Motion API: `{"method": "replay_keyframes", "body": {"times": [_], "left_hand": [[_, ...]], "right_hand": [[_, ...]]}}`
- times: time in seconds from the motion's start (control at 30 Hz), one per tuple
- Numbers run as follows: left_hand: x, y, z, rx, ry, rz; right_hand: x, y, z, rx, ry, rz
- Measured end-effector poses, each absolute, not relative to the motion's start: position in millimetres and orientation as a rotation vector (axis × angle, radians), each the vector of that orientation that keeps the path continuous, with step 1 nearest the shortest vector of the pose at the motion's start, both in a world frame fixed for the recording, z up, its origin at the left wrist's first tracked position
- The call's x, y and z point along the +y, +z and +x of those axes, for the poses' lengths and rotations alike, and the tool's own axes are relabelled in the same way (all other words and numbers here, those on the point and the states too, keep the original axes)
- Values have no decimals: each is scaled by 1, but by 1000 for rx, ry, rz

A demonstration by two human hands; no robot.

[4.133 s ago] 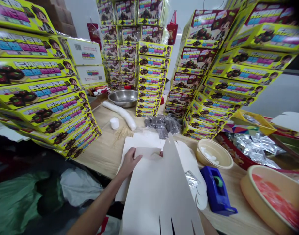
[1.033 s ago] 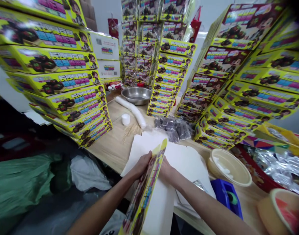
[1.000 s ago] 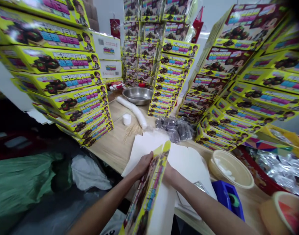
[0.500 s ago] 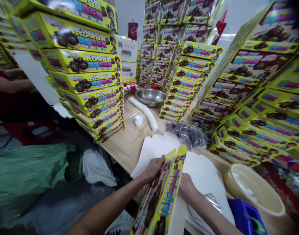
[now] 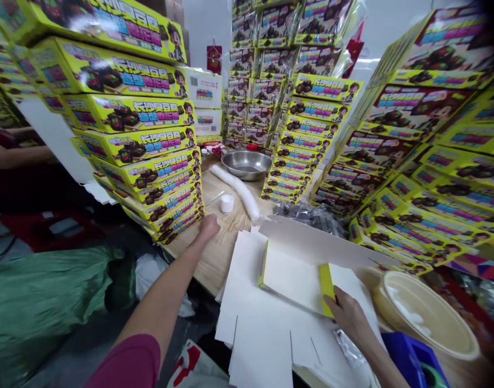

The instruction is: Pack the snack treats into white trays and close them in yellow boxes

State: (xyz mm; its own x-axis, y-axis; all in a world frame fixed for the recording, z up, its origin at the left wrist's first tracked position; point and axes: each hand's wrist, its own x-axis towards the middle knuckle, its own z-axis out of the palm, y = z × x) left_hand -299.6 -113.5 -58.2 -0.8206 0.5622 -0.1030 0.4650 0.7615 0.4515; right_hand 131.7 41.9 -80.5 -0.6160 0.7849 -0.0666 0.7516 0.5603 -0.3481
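In front of me lies a cardboard box (image 5: 295, 272), partly folded, with its white inside up and yellow end walls raised. My right hand (image 5: 348, 310) grips its right yellow end wall, thumb and fingers closed around it. My left hand (image 5: 210, 227) is stretched forward over the wooden table, fingers curled closed, beside a scatter of thin wooden sticks (image 5: 235, 221). Whether anything is inside those fingers is hidden. A small white cup (image 5: 227, 203) stands just beyond that hand. Flat white cardboard sheets (image 5: 255, 323) lie beneath the box.
Tall stacks of printed yellow boxes rise at the left (image 5: 150, 116) and right (image 5: 417, 102). Behind sit a steel basin (image 5: 247, 164) and a long white plastic roll (image 5: 241, 191). On the right are dark packets (image 5: 311, 215), a cream tub (image 5: 429, 312) and a blue tape dispenser (image 5: 412, 358).
The box was held upright between both hands. Now it lies opened on the sheets with its white inside up. My left hand has let go and moved forward-left to the sticks.
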Motion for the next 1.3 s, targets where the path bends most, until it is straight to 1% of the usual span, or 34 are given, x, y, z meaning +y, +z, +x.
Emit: {"method": "replay_keyframes", "body": {"times": [0.13,0.23,0.3,0.37,0.47,0.53,0.6,0.67,0.7,0.77,0.8,0.83,0.9,1.0,1.07,1.2,1.3], "left_hand": [[-128,-53,-295,2738,593,786],[-169,-45,-282,2710,664,822],[-204,-39,-264,2624,724,889],[-234,-32,-239,2449,827,980],[-251,-17,-192,2021,1035,1134],[-243,-5,-162,1794,1066,1228],[-223,4,-141,1689,1038,1313],[-198,8,-141,1684,1084,1373],[-185,9,-150,1777,1111,1392],[-157,9,-183,2144,1128,1372],[-143,9,-205,2418,1068,1326],[-129,9,-227,2596,1024,1258],[-101,10,-270,2808,942,1173],[-68,9,-317,2894,785,1168],[-54,7,-334,2888,645,1174],[-42,4,-346,2873,427,1155],[-37,7,-347,2897,348,1194]], "right_hand": [[34,-77,133,-2715,442,-1287],[22,-66,131,-2566,212,-1203],[6,-55,121,-2456,76,-1034],[-19,-42,103,-2421,34,-732],[-63,-23,65,-2477,-26,-287],[-87,-13,42,-2607,-82,-125],[-95,-9,29,-2747,-78,-74],[-85,-8,28,-2823,-29,-158],[-73,-10,31,-2840,-12,-255],[-42,-17,40,-2879,1,-516],[-26,-22,44,-2917,7,-640],[-11,-29,49,-2967,20,-741],[11,-41,54,-3072,76,-867],[21,-52,58,-3114,184,-977],[16,-50,60,-3069,237,-1029],[6,-38,69,-2980,255,-1023],[4,-35,75,-2922,261,-983]]}}
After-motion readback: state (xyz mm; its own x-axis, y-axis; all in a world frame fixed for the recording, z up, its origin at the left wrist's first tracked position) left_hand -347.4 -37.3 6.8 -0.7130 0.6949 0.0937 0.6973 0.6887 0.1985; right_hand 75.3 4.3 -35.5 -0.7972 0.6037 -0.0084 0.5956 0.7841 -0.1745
